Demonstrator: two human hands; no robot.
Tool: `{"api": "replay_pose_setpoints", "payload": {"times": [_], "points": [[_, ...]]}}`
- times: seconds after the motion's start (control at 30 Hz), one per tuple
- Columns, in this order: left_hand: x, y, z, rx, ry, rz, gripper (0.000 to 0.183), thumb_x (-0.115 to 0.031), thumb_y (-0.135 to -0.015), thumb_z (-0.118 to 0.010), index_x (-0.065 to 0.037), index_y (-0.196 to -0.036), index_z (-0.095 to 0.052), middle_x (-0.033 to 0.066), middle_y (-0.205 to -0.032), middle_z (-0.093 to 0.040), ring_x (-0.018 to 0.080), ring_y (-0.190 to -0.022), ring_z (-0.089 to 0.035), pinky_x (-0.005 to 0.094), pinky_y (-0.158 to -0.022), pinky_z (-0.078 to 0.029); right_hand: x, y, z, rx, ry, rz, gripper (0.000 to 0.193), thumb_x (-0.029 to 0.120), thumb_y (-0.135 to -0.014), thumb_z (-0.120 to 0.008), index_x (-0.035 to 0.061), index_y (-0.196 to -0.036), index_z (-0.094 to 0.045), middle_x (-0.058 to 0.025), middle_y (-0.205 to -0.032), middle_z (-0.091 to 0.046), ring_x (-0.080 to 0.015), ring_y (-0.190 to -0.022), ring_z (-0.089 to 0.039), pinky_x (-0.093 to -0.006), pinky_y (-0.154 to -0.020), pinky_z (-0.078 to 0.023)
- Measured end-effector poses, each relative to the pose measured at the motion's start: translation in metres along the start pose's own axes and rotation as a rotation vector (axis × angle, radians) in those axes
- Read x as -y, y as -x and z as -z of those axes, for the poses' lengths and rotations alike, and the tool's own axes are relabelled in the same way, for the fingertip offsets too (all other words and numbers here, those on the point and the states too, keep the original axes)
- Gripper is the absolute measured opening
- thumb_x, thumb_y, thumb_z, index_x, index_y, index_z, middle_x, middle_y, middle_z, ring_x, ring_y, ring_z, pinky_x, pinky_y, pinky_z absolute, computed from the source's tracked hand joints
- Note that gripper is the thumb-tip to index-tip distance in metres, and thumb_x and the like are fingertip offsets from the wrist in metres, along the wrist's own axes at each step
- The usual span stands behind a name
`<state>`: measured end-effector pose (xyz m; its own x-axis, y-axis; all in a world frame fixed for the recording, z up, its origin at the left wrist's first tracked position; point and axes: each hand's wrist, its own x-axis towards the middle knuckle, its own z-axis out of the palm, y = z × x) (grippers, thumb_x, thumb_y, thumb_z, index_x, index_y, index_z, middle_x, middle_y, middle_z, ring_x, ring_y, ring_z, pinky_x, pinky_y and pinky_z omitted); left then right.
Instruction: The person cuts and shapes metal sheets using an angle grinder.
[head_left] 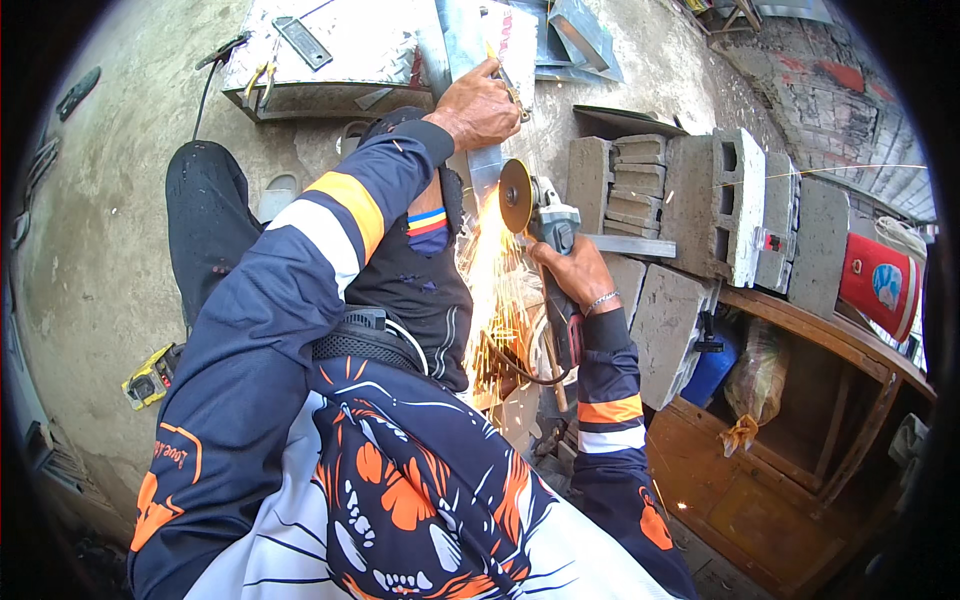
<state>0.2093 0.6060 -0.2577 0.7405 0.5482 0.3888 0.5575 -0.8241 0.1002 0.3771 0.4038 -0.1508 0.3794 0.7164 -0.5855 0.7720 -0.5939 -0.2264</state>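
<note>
In my right hand (578, 272) is an angle grinder (557, 228), its fingers wrapped round the body. The grinder's disc (516, 196) stands on edge against the near end of a grey metal strip (486, 167). Bright orange sparks (497, 290) stream from there toward me, between my leg and the grinder. My left hand (478, 106) reaches across and is closed over the strip farther up. Beside its fingers shows a thin yellow-tipped piece (491, 50) whose kind I cannot make out. The fingertips are partly hidden.
A low metal-topped bench (350, 50) bears a try square (302, 42) and yellow-handled pliers (262, 82). Concrete blocks (695, 200) stand at right, above a wooden cabinet (800, 420). A yellow tape measure (150, 378) lies at left. The grinder's cord (520, 375) loops near my right forearm.
</note>
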Motion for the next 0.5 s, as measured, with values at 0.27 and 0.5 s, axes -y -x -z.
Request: {"api": "replay_pose_setpoints", "payload": {"times": [0.27, 0.5], "points": [[0.0019, 0.0029, -0.0022, -0.033, 0.005, -0.015, 0.041, -0.037, -0.092, -0.058, -0.015, -0.060, -0.071, 0.0070, -0.062, -0.068, 0.0166, -0.071, -0.064, 0.0377, -0.093, -0.036, -0.0010, -0.0029, -0.0026, 0.013, -0.059, 0.024, 0.072, 0.054, -0.072, -0.072, -0.0144, -0.094, -0.066, -0.0359, -0.093, -0.067, -0.0430, -0.093, -0.069, -0.0443, -0.084, -0.052], [0.0016, 0.0030, -0.0022, -0.039, -0.009, -0.014, 0.041, -0.037, -0.092, -0.057, -0.015, -0.060, -0.071, 0.0072, -0.062, -0.068, 0.0171, -0.070, -0.065, 0.0373, -0.093, -0.036, -0.0014, -0.0084, 0.0004, 0.026, -0.047, -0.001, 0.073, 0.054, -0.072, -0.072, -0.0152, -0.093, -0.065, -0.0354, -0.091, -0.066, -0.0427, -0.092, -0.068, -0.0442, -0.084, -0.051]]}}
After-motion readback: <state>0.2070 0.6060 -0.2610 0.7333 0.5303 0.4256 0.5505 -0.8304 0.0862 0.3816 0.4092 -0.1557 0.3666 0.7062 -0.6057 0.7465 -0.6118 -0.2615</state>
